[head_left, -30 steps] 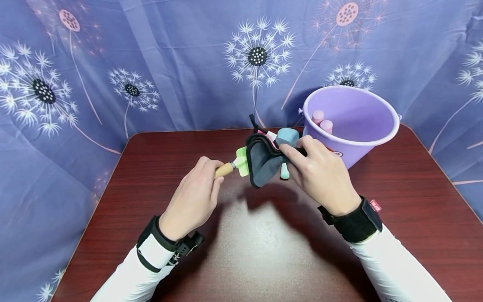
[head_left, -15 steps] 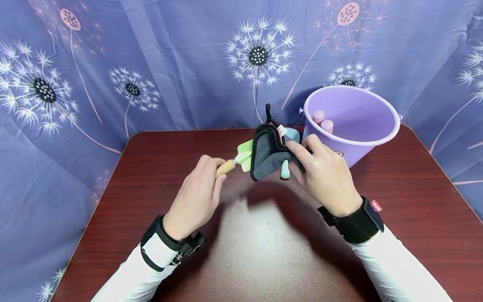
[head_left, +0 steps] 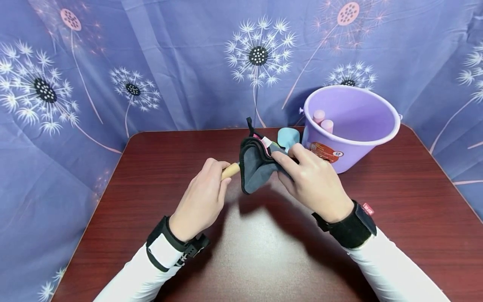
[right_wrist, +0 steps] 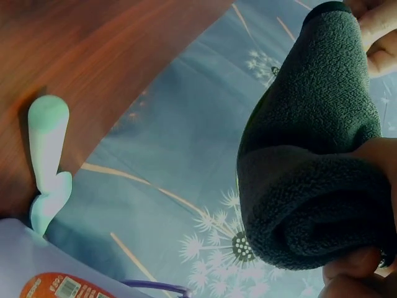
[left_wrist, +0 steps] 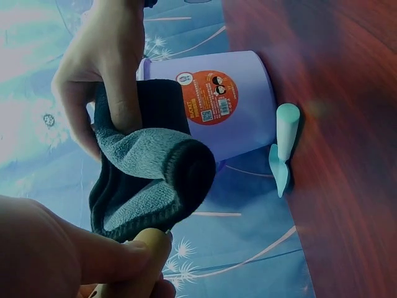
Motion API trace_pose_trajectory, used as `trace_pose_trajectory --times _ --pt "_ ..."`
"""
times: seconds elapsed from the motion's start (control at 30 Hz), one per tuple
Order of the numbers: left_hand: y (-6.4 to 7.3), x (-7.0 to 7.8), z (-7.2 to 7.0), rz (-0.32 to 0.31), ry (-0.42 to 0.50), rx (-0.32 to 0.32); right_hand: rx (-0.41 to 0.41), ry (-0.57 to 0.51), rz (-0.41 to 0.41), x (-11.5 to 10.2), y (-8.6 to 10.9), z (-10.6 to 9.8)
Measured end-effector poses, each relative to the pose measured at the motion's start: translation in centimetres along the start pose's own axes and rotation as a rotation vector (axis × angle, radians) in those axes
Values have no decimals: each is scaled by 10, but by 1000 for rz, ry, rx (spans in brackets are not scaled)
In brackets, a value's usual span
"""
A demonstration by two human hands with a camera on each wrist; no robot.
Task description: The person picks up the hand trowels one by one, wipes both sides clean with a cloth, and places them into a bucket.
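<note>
Fingers of the left hand (head_left: 200,199) grip a wooden-handled tool (head_left: 231,170); those of the right hand (head_left: 315,183) hold a black-edged grey cloth (head_left: 257,174) hiding most of its head, above the tabletop (head_left: 170,157). Step in hand, as judged: wiping. Next move calls for a firm handle hold under cloth pressure. A light-blue scoop (head_left: 288,136) lies beside the purple bucket (head_left: 349,154).

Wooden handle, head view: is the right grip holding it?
No, the left grip holds the wooden handle, while the right grip holds the gray cloth.
</note>
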State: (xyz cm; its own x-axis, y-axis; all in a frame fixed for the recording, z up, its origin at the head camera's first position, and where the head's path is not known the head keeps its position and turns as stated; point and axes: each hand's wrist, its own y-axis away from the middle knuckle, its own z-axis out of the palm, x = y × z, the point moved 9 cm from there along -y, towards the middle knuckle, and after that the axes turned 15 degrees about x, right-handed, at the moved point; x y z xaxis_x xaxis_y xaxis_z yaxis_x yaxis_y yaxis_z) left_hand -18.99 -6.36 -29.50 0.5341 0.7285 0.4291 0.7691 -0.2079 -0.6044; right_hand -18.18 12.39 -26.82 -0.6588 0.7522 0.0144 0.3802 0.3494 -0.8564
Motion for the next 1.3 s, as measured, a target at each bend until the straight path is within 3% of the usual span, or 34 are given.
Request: trace_pose_trajectory --times 0.5,1.0,1.3 --pt "-2 -3 -3 -6 3 11 5 -76 -53 -11 1 3" --pt "-6 -4 -14 6 27 69 -7 -144 -129 -23 3 7" --pt "-7 -4 -19 22 42 78 -24 -64 -129 -14 2 7"
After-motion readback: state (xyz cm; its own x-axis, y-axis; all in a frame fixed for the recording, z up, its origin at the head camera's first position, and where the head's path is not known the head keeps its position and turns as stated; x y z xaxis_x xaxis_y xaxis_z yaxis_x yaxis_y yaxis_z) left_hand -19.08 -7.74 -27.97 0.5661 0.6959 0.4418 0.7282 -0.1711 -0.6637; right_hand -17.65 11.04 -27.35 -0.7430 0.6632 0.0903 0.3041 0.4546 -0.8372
